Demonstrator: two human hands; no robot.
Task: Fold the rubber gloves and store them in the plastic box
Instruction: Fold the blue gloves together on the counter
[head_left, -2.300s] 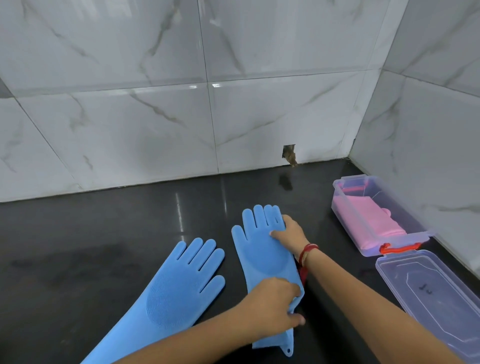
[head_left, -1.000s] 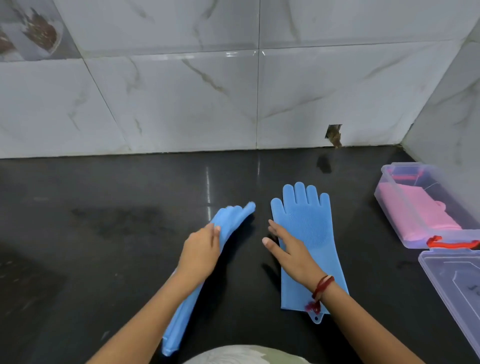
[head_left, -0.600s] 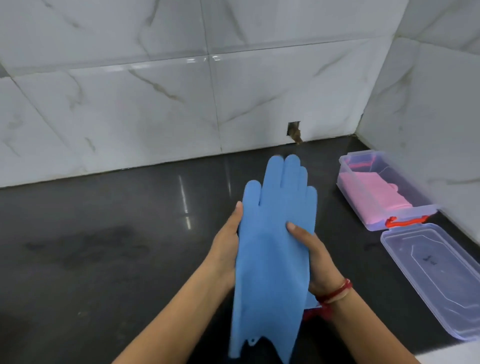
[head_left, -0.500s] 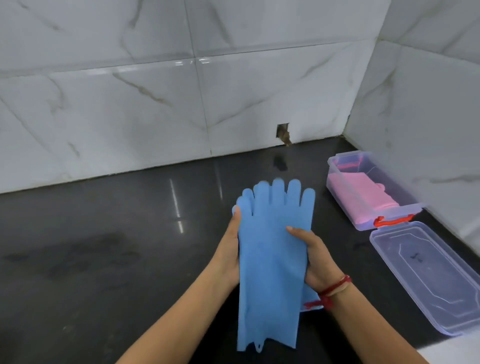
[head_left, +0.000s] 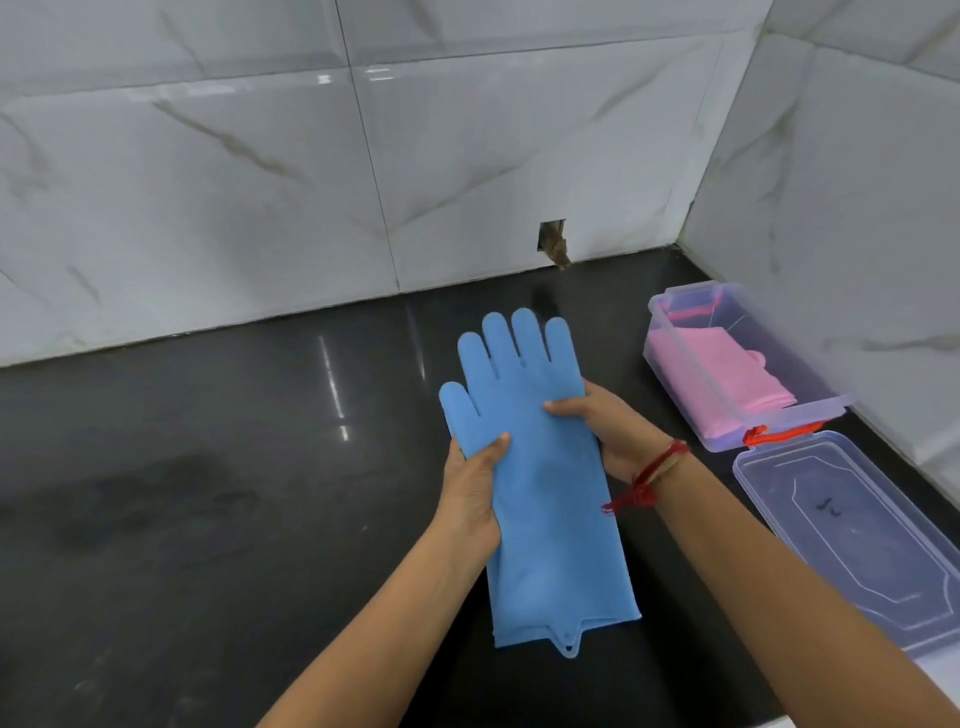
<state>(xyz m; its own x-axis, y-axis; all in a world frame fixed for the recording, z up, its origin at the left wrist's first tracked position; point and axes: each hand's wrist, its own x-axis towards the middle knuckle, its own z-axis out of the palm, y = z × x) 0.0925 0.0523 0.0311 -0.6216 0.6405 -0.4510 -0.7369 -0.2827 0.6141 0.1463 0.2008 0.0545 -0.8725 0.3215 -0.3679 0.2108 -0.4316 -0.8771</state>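
The blue rubber gloves (head_left: 545, 483) are stacked one on the other and held flat above the black counter, fingers pointing away from me, cuffs hanging toward me. My left hand (head_left: 470, 491) grips their left edge, thumb on top near the glove's thumb. My right hand (head_left: 608, 423) grips the right edge at palm height, thumb pressed on the top. The clear plastic box (head_left: 691, 382) stands at the right by the side wall, open, with folded pink gloves (head_left: 717, 379) inside.
The box's clear lid (head_left: 857, 540) lies upside down on the black counter (head_left: 208, 493), just in front of the box, joined at a red latch (head_left: 779, 434). White marble-tiled walls close the back and right side. A small hole (head_left: 553, 241) is in the back wall.
The two gloves lay side by side on the counter; my left hand brought one onto the other and both hands lifted the stack. Since half a second ago they are held a little higher.
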